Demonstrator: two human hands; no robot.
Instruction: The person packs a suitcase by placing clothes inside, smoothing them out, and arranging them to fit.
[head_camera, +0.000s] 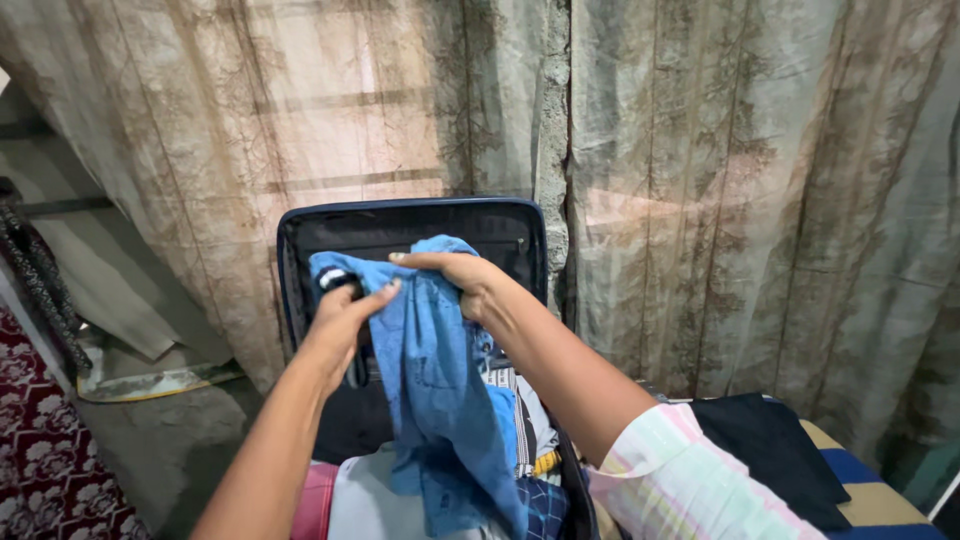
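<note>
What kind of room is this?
Probably a bedroom at home. Both hands, left hand and right hand, hold up a blue garment over an open suitcase of clothes, with curtains behind and a patterned rug on the floor.

Two bare hands, left hand (340, 318) and right hand (462, 277), lift one blue garment (440, 400) before one open dark suitcase (412, 222). Two patterned curtain panels (760, 200) hang behind, one concrete pillar (551, 130) between them; one black cloth (770, 440) lies at right.
</note>
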